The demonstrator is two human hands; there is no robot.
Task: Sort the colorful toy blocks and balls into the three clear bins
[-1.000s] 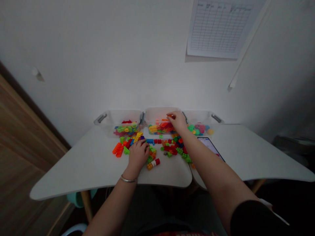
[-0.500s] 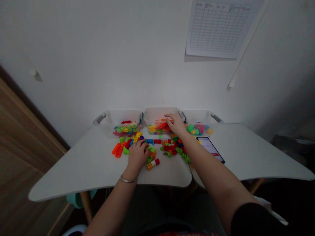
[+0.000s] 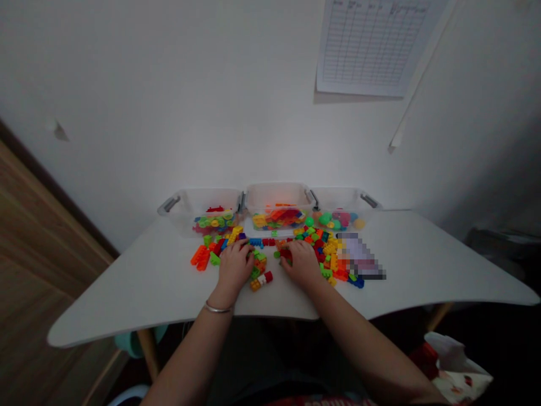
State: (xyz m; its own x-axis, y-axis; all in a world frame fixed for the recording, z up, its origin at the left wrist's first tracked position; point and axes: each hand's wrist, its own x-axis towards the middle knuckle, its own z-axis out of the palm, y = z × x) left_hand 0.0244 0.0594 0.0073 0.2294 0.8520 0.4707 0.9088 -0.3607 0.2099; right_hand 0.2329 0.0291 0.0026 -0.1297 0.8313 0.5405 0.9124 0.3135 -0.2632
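Note:
My left hand [image 3: 234, 266] rests curled on the loose plastic building bricks [image 3: 260, 265], with its fingertips against a row of blue and red bricks. My right hand [image 3: 301, 264] lies over a red brick [image 3: 285, 255], which its fingers partly hide. Between the hands stands a small stack of bricks, green and orange. A red-and-white brick piece [image 3: 262, 281] lies just below them. Behind the hands, a transparent plastic bin [image 3: 276, 197] holds orange, red and yellow bricks. A smartphone [image 3: 359, 256], its screen pixelated, lies at the right among scattered bricks.
Transparent bins [image 3: 203, 203] [image 3: 344, 200] with grey handles flank the middle one, holding round coloured pieces. All stand at the back of a white table [image 3: 127, 299] against a wall. A printed grid sheet [image 3: 372, 45] hangs above.
My right hand has moved from the middle bin down to the table. Many more bricks now lie at the right, around the phone. My left hand has hardly moved.

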